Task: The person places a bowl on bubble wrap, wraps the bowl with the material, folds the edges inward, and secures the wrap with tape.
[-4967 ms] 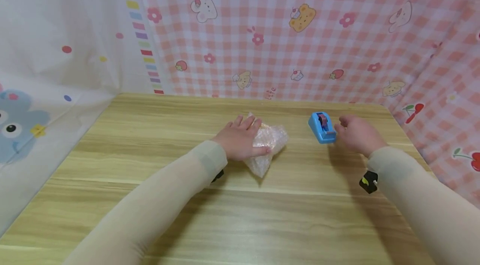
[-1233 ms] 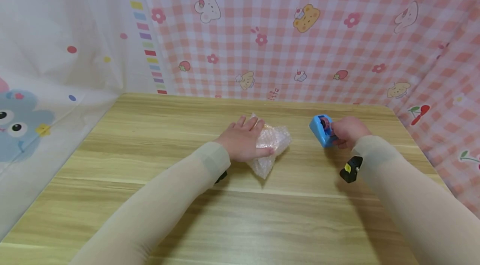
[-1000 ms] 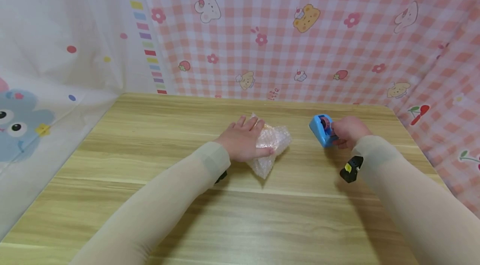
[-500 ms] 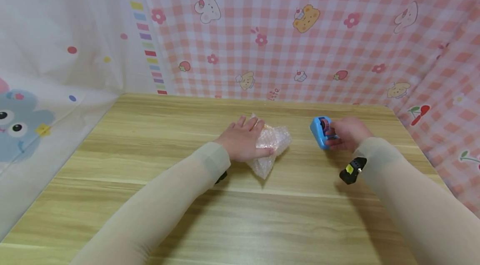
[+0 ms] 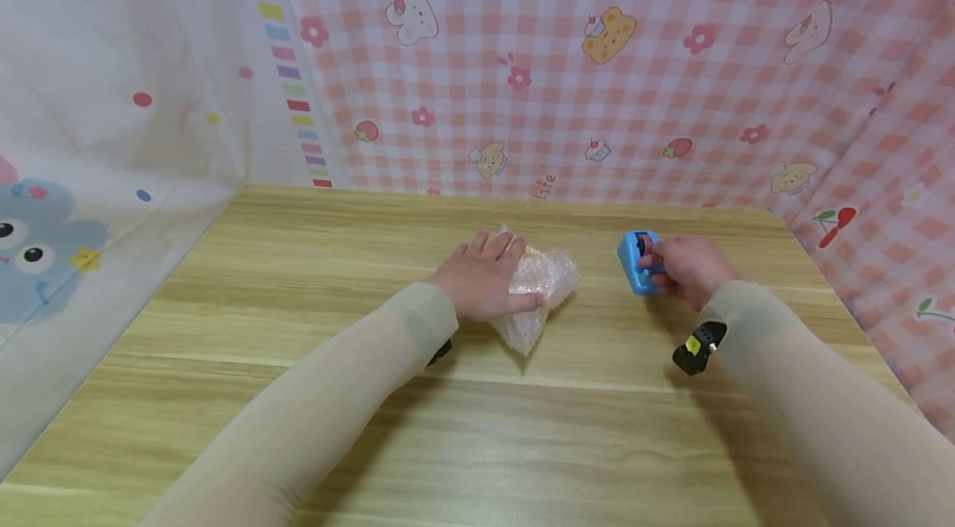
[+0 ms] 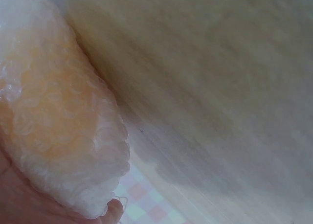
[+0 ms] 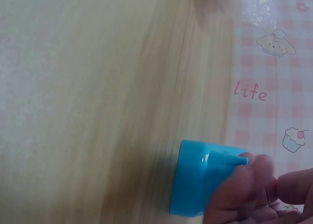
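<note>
My left hand (image 5: 481,282) rests flat with spread fingers on a bubble-wrap package (image 5: 548,278). In the left wrist view, something orange-yellow shows through the package (image 6: 54,101). Further right, a blue tape dispenser (image 5: 632,268) with a small reddish tape roll (image 5: 645,244) stands on the table. My right hand (image 5: 694,266) has its fingers curled at the dispenser's front end, by the roll and cutter. Close up in the right wrist view, fingertips (image 7: 239,185) lie over the front edge of the dispenser (image 7: 190,180); the tape's free end is hidden.
The wood-grain table (image 5: 492,444) runs back to a pink checked cloth (image 5: 462,96) hanging behind it. A white cloth (image 5: 179,55) hangs on the left. Black wrist cameras sit under both sleeves, the right camera (image 5: 700,349) low over the table.
Over the last seconds my right hand has moved left from beside the dispenser onto its front end, and its fingers have shifted there. The dispenser has turned slightly. My left hand stays on the package.
</note>
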Demonstrator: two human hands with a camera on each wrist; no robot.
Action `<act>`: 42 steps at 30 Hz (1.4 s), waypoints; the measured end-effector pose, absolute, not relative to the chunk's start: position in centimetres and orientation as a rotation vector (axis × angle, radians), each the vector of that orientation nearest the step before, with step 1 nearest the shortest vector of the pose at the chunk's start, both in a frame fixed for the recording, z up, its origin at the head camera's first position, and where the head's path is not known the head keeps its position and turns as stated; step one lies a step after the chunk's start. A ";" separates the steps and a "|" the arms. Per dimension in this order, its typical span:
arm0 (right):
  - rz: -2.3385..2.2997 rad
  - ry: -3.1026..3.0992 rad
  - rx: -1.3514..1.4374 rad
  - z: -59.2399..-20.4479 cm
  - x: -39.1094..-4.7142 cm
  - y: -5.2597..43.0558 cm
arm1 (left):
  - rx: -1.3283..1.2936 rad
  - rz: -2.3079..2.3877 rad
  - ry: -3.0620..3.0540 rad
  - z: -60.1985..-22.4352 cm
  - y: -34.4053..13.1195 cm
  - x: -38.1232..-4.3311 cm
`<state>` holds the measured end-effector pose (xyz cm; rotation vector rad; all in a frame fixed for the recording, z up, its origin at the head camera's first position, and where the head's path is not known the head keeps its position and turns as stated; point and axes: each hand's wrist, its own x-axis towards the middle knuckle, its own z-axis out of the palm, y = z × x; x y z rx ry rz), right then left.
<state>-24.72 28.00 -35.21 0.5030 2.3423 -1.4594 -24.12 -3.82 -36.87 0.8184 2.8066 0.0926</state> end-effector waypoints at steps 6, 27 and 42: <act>-1.518 2.300 0.492 -35.3 -24.5 27.8 | 0.818 0.097 2.807 -36.8 -3.8 -24.1; -1.440 2.327 0.443 -33.8 -24.3 28.3 | 0.811 0.114 2.813 -36.8 -3.9 -24.1; -1.409 2.367 0.397 -32.7 -24.6 28.3 | 0.811 0.108 2.809 -37.0 -3.9 -24.3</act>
